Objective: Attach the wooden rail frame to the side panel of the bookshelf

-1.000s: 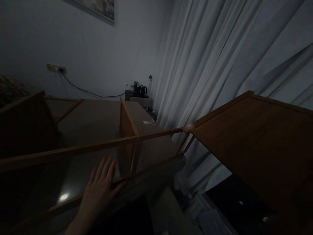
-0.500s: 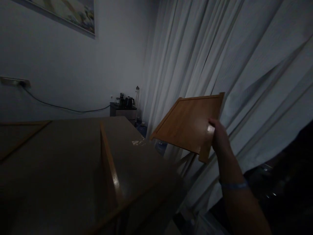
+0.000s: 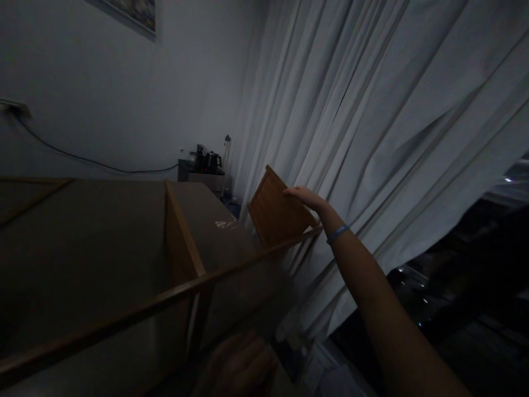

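Note:
My right hand [image 3: 305, 198] grips the upper edge of a wooden panel [image 3: 279, 212], with the thumb side over its face. The panel tilts steeply at the right end of a dark brown surface [image 3: 115, 237]. Its lower right corner comes close to a long wooden rail [image 3: 165, 298]; whether they touch I cannot tell. An upright wooden divider [image 3: 182, 226] stands on the brown surface, reaching that rail. My left hand [image 3: 242, 358] is low in the view, below the rail, dark and blurred; its fingers look bent, but any hold is hidden.
Long white curtains [image 3: 351, 110] hang just right of the panel. Farther back, a small cabinet [image 3: 202, 177] carries a dark kettle [image 3: 212, 161]. Pale scraps [image 3: 226, 224] lie on the brown surface. A cable [image 3: 95, 162] runs along the wall. Dark clutter fills the lower right.
My right hand has brought the panel down and leftward, turning it steeper, to the end of the brown surface. My left hand has come into view at the bottom. The camera view has shifted slightly.

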Motion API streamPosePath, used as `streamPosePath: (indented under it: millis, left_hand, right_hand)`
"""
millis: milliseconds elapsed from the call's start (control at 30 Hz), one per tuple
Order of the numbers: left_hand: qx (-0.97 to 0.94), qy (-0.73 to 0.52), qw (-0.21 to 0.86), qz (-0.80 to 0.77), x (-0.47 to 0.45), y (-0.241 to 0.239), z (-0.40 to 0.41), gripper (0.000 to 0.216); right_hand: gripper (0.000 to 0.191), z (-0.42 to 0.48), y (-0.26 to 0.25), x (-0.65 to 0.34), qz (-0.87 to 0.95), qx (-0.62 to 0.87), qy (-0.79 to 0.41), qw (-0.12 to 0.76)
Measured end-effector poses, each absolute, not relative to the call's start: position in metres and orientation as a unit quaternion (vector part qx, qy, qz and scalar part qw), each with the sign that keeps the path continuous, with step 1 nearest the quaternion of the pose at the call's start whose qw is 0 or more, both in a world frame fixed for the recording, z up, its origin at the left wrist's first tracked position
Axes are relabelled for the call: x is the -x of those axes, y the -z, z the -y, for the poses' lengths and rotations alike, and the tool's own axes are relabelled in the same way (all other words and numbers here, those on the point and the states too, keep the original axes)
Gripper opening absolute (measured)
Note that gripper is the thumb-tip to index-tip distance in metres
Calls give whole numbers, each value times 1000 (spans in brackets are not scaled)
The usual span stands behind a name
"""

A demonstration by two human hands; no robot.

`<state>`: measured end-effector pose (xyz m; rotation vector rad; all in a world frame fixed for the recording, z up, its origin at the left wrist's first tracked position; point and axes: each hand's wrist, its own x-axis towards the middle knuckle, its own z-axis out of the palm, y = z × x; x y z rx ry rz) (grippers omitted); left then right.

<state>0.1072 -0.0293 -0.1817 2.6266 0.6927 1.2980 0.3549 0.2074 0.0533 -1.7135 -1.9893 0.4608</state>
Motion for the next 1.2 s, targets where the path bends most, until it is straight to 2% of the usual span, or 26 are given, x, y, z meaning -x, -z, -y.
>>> streamPosePath:
  millis: [133,267,600,900,1100,1200]
  left_hand:
    - [-838,-462,76,-279,-140,170,3,21]
    - [-759,-490,167,-395,-156,146,-34,25]
    - [-731,-551,123,-383,-193,102,-118,56]
    - [-762,-543,74,-346,-213,87,-159,53]
    - [-793,-524,54,-306,-224,86,-166,37]
    - [-818,-497,46,-287,-225,90,-171,32]
  right_hand:
    - [37,-217,-43,-352,762,608,-149,168]
    - [38,-219,-31,-353,789,589,-131,114]
    - [39,-229,-29,-338,817,570,-86,27]
    - [33,-243,-33,-330,811,584,-10,-18]
    - [28,-249,-19,-329,822,568,6,-41]
    - [32,-249,-18,-330,828,560,1,-43]
